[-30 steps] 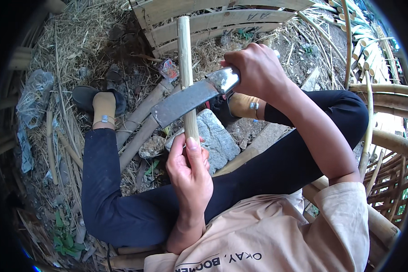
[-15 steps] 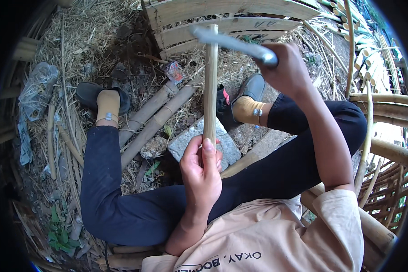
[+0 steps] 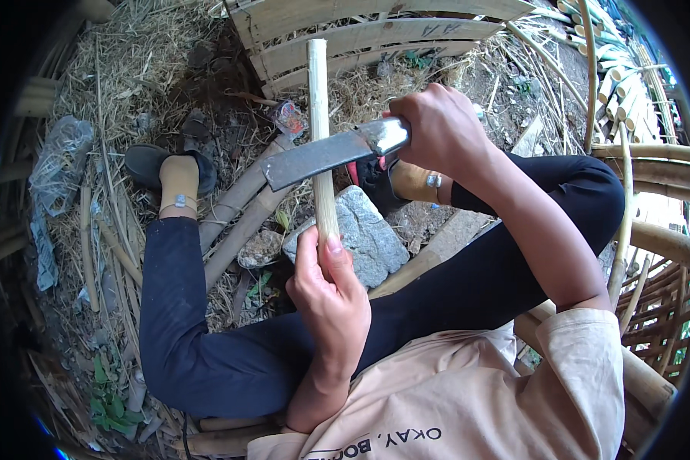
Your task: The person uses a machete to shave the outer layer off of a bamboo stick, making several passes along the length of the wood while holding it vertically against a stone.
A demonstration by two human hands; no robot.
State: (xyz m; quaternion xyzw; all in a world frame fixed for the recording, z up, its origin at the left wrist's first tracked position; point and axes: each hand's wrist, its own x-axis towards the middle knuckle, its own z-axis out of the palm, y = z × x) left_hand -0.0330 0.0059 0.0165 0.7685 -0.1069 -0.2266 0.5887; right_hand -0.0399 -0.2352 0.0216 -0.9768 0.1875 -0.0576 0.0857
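the left hand [image 3: 330, 295] is closed around the lower end of a pale bamboo stick [image 3: 319, 115], with the thumb laid up along its front and the fingers wrapped behind. the stick stands nearly upright in the view, its long axis running from the fist straight up toward the slatted bamboo panel [image 3: 376, 34] at the top, with the cut end pointing away from the person. the right hand [image 3: 437, 130] is clenched tight around the handle of a big knife [image 3: 326, 153], whose dark flat blade lies crosswise over the stick, pointing to the person's left and tilted slightly downward at the tip. the blade meets the stick about midway along its length, and it looks to be touching it, though whether the edge has bitten in cannot be told. below the stick, just beyond the left hand, sits a grey stone [image 3: 364, 234] on the ground between the person's legs in dark trousers. two thicker bamboo poles [image 3: 241, 218] lie slanted on the straw-covered ground beside the left leg, and a dark shoe [image 3: 149, 162] covers the left foot.
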